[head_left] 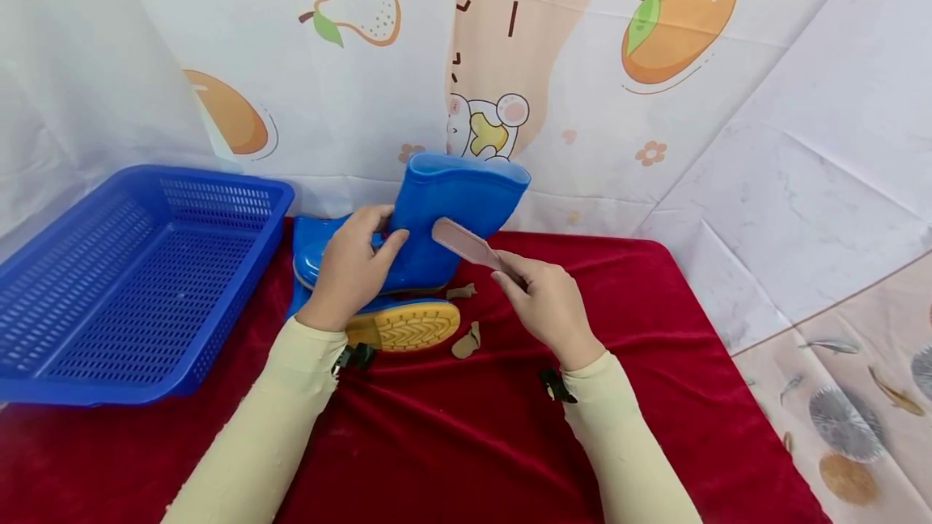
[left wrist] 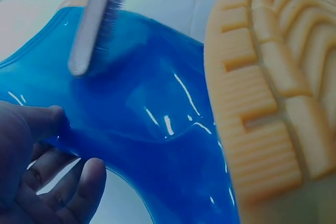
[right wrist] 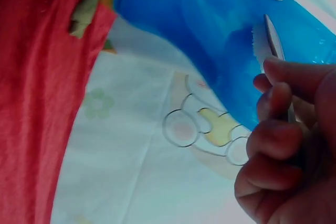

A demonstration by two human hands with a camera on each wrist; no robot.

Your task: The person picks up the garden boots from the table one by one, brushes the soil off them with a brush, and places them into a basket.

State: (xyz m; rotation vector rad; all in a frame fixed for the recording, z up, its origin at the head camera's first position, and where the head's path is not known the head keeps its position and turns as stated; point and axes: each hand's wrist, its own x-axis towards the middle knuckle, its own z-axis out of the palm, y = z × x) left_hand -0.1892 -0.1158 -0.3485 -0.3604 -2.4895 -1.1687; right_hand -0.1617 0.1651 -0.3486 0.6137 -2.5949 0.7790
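A blue rubber boot stands tilted on the table, its shaft opening at the top and its toe to the left. My left hand holds its shaft at the side, thumb on the front face and fingers at the edge, as the left wrist view shows. My right hand grips a brush by its handle. The brush's pale bristles face the boot's shaft, right at its surface. A second blue boot lies on its side in front, its yellow treaded sole turned toward me.
A blue perforated plastic basket stands at the left. Two crumpled brown scraps lie right of the boots on the red tablecloth. Behind the table hangs a white printed curtain, close to the held boot's top.
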